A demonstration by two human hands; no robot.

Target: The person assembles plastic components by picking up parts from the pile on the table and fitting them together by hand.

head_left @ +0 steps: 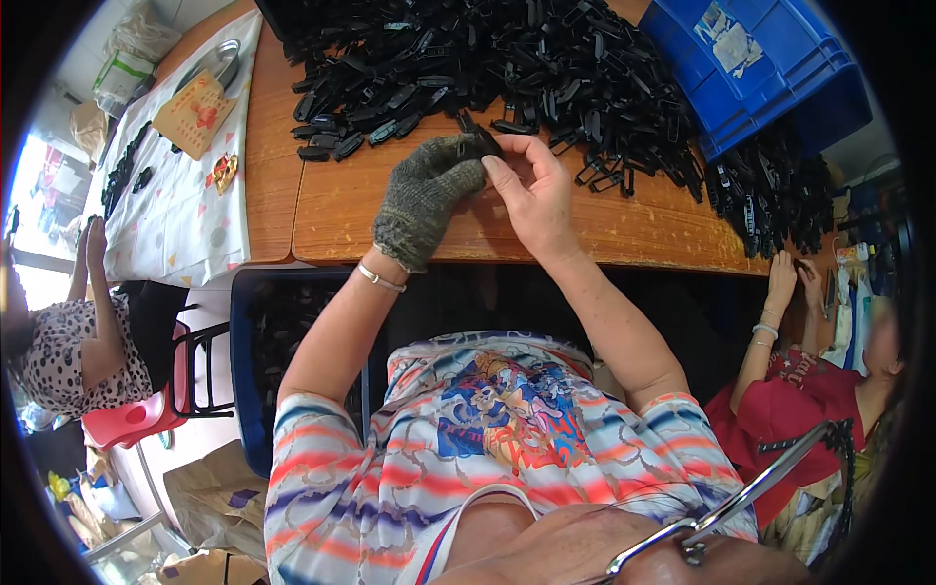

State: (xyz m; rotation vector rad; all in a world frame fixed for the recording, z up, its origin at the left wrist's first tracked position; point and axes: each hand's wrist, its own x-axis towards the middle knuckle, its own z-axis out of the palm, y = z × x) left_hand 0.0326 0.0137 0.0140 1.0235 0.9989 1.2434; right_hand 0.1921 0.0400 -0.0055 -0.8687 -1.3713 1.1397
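Note:
My left hand (419, 203), in a dark grey-green knitted glove, is closed around a small black plastic piece (475, 131) at the table's near side. Its end sticks up past the gloved fingers; its exact kind is hard to make out. My bare right hand (538, 203) pinches the same piece from the right, thumb and forefinger against it. Just beyond both hands spreads a large heap of similar long black plastic pieces (409, 83), some looking like open frames or clips. The fingers partly hide the held piece.
A blue plastic crate (770, 68) stands tilted at the far right, beside more black pieces (765, 200). Left of the wooden table (341, 210) is a table with a white patterned cloth (200, 219), a red-and-gold packet, and a metal dish. Co-workers sit at both sides.

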